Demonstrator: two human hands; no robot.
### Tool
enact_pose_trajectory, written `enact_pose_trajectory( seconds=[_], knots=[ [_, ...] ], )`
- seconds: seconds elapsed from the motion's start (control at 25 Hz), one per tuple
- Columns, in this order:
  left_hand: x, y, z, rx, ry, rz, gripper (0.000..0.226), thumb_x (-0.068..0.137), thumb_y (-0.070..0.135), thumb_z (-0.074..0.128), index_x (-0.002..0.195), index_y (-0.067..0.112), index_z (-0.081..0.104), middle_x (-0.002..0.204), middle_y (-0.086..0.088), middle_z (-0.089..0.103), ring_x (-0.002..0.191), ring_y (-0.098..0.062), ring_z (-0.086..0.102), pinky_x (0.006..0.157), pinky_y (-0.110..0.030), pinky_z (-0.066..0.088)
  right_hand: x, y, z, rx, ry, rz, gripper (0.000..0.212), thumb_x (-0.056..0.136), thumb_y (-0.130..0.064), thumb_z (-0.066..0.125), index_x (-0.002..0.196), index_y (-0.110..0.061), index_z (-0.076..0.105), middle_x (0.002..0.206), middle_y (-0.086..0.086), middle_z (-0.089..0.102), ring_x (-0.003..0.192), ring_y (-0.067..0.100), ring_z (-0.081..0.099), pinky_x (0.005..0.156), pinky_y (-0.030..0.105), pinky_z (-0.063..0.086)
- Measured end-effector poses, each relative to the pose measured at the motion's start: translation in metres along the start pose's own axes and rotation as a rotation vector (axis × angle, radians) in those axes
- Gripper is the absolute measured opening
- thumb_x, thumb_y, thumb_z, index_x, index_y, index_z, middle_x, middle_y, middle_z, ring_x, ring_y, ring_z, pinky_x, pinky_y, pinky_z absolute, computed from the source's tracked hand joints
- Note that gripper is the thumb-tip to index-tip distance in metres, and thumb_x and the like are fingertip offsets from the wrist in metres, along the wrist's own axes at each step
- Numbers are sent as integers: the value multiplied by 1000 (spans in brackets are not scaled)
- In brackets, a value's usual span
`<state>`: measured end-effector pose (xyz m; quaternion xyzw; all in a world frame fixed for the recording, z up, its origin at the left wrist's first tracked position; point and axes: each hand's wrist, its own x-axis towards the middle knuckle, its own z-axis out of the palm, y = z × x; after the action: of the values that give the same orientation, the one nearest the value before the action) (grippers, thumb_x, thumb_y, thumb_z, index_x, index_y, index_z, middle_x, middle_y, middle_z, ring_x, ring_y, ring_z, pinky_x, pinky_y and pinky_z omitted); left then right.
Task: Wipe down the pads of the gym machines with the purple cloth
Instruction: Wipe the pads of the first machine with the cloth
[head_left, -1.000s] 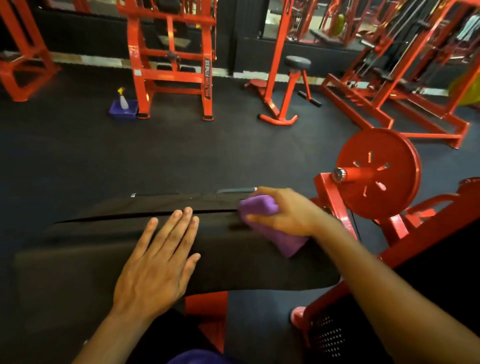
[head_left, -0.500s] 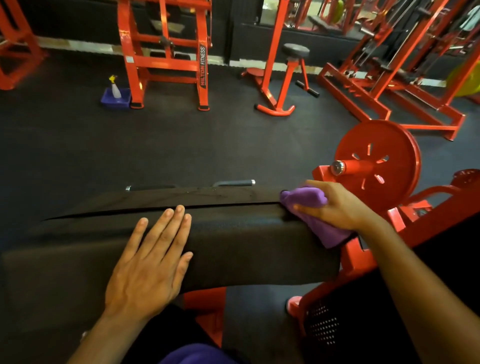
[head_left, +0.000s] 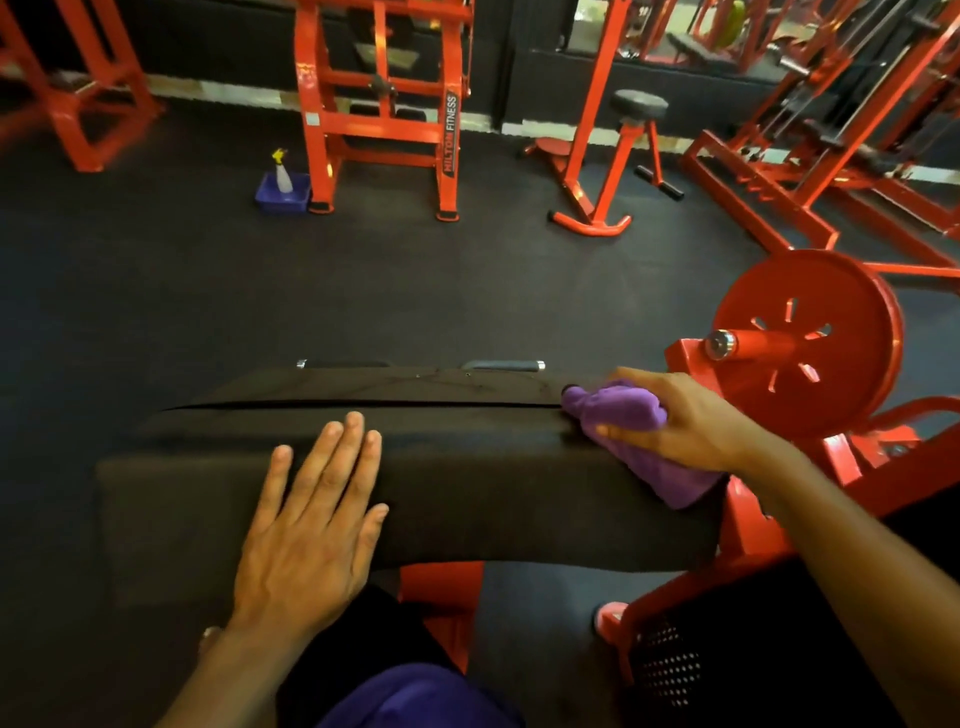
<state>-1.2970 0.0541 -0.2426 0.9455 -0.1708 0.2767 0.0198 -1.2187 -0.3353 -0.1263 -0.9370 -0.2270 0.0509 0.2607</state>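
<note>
gripping purple cloth (head_left: 618, 408) under right hand (head_left: 685, 421), left hand (head_left: 311, 525) flat on pad (head_left: 493, 483)

We see a bunched purple cloth (head_left: 621, 410) at the right end of a black pad (head_left: 467, 467). The pad lies flat.

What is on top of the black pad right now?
The left hand lies flat on the black pad; the right hand presses the purple cloth at its right end. The pad surface beneath them is hidden.

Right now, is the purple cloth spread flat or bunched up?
Bunched up: the right hand grips the purple cloth as a wad against the black pad's right end, one end hanging loose.
</note>
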Motion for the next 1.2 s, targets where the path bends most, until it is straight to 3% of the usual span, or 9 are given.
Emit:
enact_pose_trajectory(
  seconds=[0.16,0.28,0.44,0.6,0.68,0.8,0.96,1.08,1.2],
  knots=[
    [-35,-29,-2,15,-13,-249,70,109,50,20,164,7,13,172,-14,10,160,-29,10,128,-57,3,45,-36,9,118,-129,-179,37,91,-42,72,123,-26,65,120,-13,69,112,11,66,95,32,53],
    [-49,-52,-3,22,-20,-362,75,107,56,16,164,7,8,173,-12,4,160,-26,5,129,-53,3,81,-56,20,209,-252,-273,42,92,-42,70,129,-22,63,131,-11,65,122,15,62,104,36,49],
    [-54,-56,5,20,30,-353,71,107,51,18,164,8,11,173,-9,4,160,-25,7,129,-50,6,137,-101,75,213,-387,-424,43,94,-32,72,135,-29,59,142,-15,58,131,10,56,111,44,45],
    [-53,-59,7,37,59,-327,69,108,47,20,165,9,11,173,-9,7,159,-27,13,129,-51,11,193,-167,117,296,-459,-459,41,93,-38,72,132,-32,59,135,-14,61,125,6,58,109,46,47],
    [-54,-57,6,37,59,-317,68,108,47,20,165,10,10,173,-9,6,159,-27,13,129,-51,11,189,-162,115,293,-481,-502,41,93,-39,72,131,-30,60,132,-11,63,123,9,60,107,45,48],
    [-55,-58,7,26,72,-327,68,108,48,19,165,11,9,173,-8,7,159,-26,13,129,-50,11,157,-122,82,323,-435,-534,46,90,-52,70,130,-31,62,132,-10,64,124,15,61,107,37,47],
    [-55,-59,10,30,61,-324,68,108,48,19,164,10,14,173,-9,9,159,-27,16,129,-49,10,163,-125,87,343,-417,-511,40,91,-38,73,128,-25,65,130,-13,66,124,10,61,104,24,46],
    [-58,-60,7,11,31,-314,67,108,48,21,162,7,20,173,-9,8,159,-27,16,129,-48,10,200,-174,126,279,-436,-543,39,92,-32,73,130,-24,63,133,-12,63,125,9,59,108,36,47],
    [-59,-67,-1,14,0,-245,68,109,49,25,164,10,14,174,-8,3,160,-25,12,130,-46,9,208,-174,124,306,-492,-541,43,92,-29,73,133,-22,61,135,-9,62,127,13,58,109,44,47]
  ],
)
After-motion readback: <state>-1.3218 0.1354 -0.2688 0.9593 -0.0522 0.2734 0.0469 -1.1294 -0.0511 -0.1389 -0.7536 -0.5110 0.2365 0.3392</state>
